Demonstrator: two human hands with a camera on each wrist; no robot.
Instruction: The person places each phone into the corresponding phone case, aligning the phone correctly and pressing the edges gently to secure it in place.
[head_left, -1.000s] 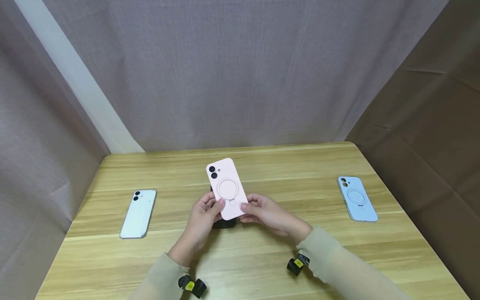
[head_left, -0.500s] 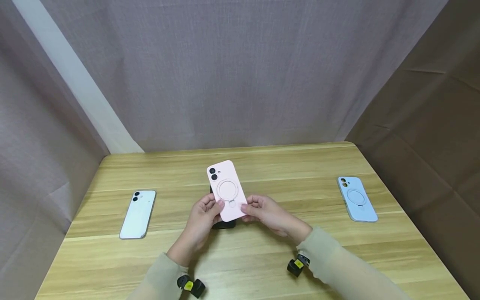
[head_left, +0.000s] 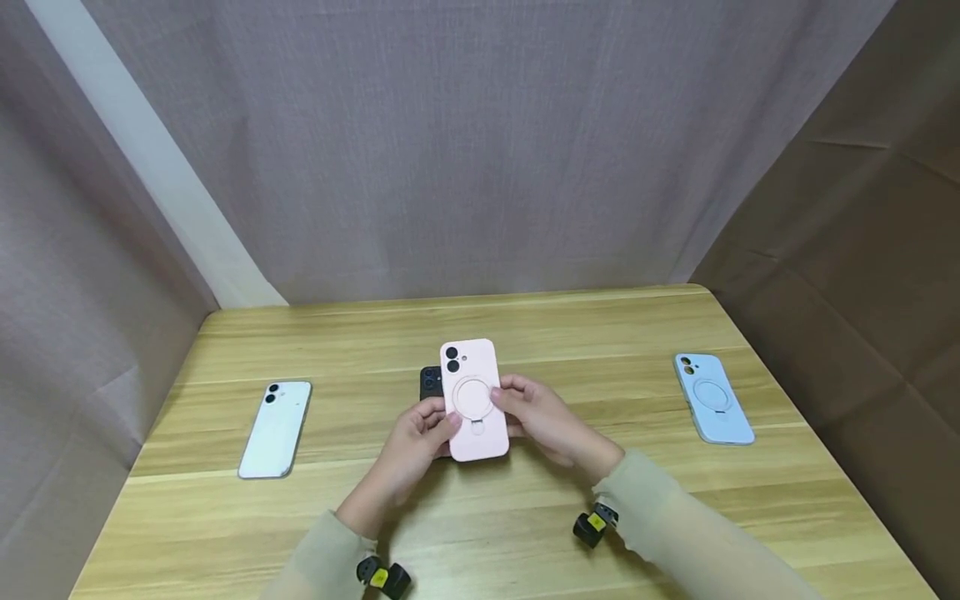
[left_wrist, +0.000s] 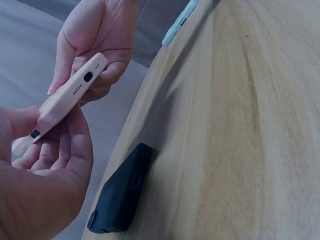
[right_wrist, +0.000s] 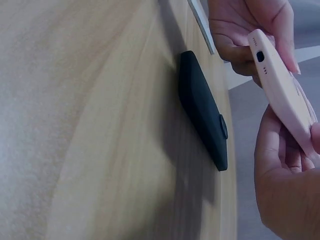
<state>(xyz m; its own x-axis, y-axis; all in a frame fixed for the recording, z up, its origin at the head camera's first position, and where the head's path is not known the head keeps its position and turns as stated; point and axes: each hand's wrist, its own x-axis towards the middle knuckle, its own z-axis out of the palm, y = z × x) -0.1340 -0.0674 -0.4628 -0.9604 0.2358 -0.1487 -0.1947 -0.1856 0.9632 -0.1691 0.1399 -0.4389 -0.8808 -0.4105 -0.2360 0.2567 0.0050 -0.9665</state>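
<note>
The pink phone case [head_left: 474, 400] is held above the wooden table [head_left: 600, 325], near its middle, with the back turned up to the head camera. By the left hand [head_left: 412, 437] it is pinched at its eight o'clock edge; the thumb is laid on the back and the other fingers are curled beneath. By the right hand [head_left: 542, 417] it is pinched at three o'clock in the same manner, the thumb being placed near the edge of the ring [head_left: 453, 398].

Below the case, the black phone [left_wrist: 122, 187] lies on the table, and only its corner is seen at ten o'clock in the head view; in both wrist views a gap is shown between the two. The white phone [head_left: 275, 429] is found at nine o'clock and the blue case [head_left: 714, 398] at three o'clock, both well apart.

Whether a phone sits inside the pink case cannot be told surely, although it is suggested by the dark camera circles at eleven o'clock. If so, a stiff piece of moderate weight can be expected, fragile when dropped; if not, a light one with slightly flexible walls. The surface looks matt, so little slipping is feared. The long sides are judged the best place to be gripped, while the thin ring and the camera corner should rather be spared.
</note>
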